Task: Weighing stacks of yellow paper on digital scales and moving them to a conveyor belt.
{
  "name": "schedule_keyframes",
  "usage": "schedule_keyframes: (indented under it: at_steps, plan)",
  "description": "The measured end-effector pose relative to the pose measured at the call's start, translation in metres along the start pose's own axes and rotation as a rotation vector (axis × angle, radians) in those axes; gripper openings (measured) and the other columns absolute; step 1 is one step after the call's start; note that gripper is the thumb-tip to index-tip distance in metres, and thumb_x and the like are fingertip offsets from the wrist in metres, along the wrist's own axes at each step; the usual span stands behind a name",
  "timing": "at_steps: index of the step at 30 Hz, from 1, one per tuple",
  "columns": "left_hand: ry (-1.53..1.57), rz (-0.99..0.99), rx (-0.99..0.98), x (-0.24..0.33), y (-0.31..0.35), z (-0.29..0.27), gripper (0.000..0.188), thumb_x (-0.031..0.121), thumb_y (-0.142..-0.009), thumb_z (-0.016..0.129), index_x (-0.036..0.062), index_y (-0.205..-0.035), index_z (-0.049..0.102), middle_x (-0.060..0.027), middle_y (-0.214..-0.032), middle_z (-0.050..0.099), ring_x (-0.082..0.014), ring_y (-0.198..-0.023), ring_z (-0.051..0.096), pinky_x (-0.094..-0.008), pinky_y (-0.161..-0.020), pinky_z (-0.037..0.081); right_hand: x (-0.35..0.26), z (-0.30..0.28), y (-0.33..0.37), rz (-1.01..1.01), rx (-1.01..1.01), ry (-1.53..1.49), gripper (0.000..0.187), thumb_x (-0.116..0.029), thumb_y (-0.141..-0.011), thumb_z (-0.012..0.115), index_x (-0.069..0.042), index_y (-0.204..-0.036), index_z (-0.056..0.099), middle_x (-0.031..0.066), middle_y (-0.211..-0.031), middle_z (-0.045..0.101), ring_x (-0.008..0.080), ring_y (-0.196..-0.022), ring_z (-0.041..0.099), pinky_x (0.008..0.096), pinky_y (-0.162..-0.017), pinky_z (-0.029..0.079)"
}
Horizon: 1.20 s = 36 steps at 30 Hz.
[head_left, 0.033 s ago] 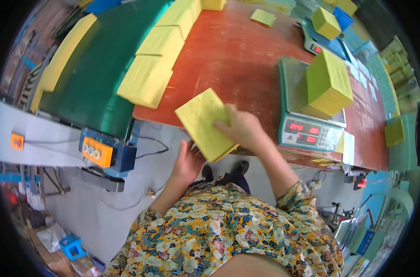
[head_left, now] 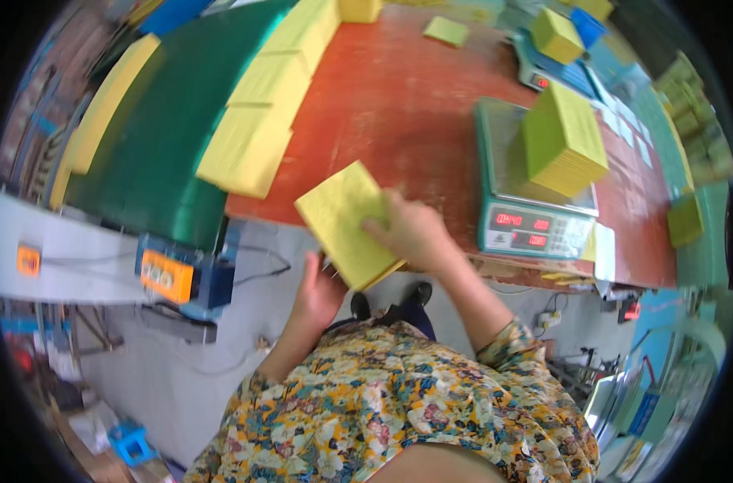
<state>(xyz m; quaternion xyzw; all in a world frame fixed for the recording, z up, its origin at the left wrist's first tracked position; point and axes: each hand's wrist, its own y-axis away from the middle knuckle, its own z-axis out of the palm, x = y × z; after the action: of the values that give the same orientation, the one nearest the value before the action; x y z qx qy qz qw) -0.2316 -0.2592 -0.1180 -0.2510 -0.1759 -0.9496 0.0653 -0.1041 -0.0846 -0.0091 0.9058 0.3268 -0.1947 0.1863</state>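
The desk's middle leaves room to pass toward the far edge; a held paper pad screens the near edge, yellow stacks wall the left edge, a loaded digital scale stands near-right.

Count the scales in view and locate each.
2. The near scale stands on the red table at the right, under a tall yellow stack; the far scale is beyond it, under another yellow stack. Others may be hidden.

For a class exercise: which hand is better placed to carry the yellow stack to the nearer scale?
Probably the right hand: its thumb lies on the yellow stack, and it is nearer that scale.
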Motion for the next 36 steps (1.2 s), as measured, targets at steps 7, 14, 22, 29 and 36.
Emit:
schedule_keyframes:
  at_steps: [7, 14, 22, 29, 36]
  plan:
    - [-0.270, -0.008, 0.095, 0.024, 0.008, 0.005, 0.056, 0.039, -0.103, 0.044, 0.0110, -0.150, 0.033, -0.0113, -0.151, 0.042, -0.0268, -0.137, 0.043, -0.0461, -0.114, 0.034, -0.012, 0.042, 0.018, 0.011, 0.170, -0.105, 0.060, -0.052, -0.087, 0.063, -0.001, -0.114, 0.049, 0.0210, -0.089, 0.069, 0.0393, -0.078, 0.070, 0.0481, -0.068, 0.056]
    - [-0.256, 0.010, 0.098, 0.018, -0.011, -0.003, 0.055, 0.040, -0.098, 0.050, 0.0100, -0.144, 0.044, -0.0095, -0.141, 0.053, -0.0282, -0.130, 0.050, -0.0491, -0.108, 0.041, 0.053, 0.037, 0.035, 0.030, 0.146, -0.647, 0.075, -0.054, -0.092, 0.057, 0.007, -0.134, 0.049, 0.0305, -0.115, 0.065, 0.0428, -0.110, 0.062, 0.0479, -0.095, 0.048]
    - [-0.754, 0.279, -0.017, 0.039, -0.005, 0.116, 0.054, 0.038, -0.098, 0.050, 0.0111, -0.145, 0.044, -0.0092, -0.141, 0.052, -0.0274, -0.127, 0.052, -0.0481, -0.105, 0.045, 0.103, -0.045, 0.065, -0.125, 0.166, -0.767, 0.069, -0.055, -0.096, 0.054, 0.007, -0.128, 0.057, 0.0294, -0.118, 0.065, 0.0414, -0.113, 0.062, 0.0450, -0.096, 0.049]
    - [-0.688, 0.128, -0.341, 0.009, -0.151, 0.356, 0.055, 0.038, -0.097, 0.058, 0.0056, -0.139, 0.049, -0.0112, -0.134, 0.058, -0.0243, -0.121, 0.058, -0.0402, -0.098, 0.049, 0.208, -0.242, 0.068, -0.183, 0.470, -1.014, 0.040, -0.035, -0.096, 0.056, -0.002, -0.117, 0.065, 0.0080, -0.093, 0.067, 0.0171, -0.071, 0.065, 0.0309, -0.058, 0.052]
    - [-0.825, -0.082, -0.244, -0.037, -0.211, 0.443, 0.067, 0.051, -0.086, 0.068, 0.0129, -0.138, 0.050, -0.0094, -0.135, 0.056, -0.0274, -0.124, 0.052, -0.0527, -0.099, 0.044, 0.300, -0.281, 0.029, 0.039, 0.338, -1.262, 0.028, -0.029, -0.096, 0.056, -0.005, -0.104, 0.067, 0.0064, -0.086, 0.067, 0.0145, -0.067, 0.062, 0.0286, -0.058, 0.049]
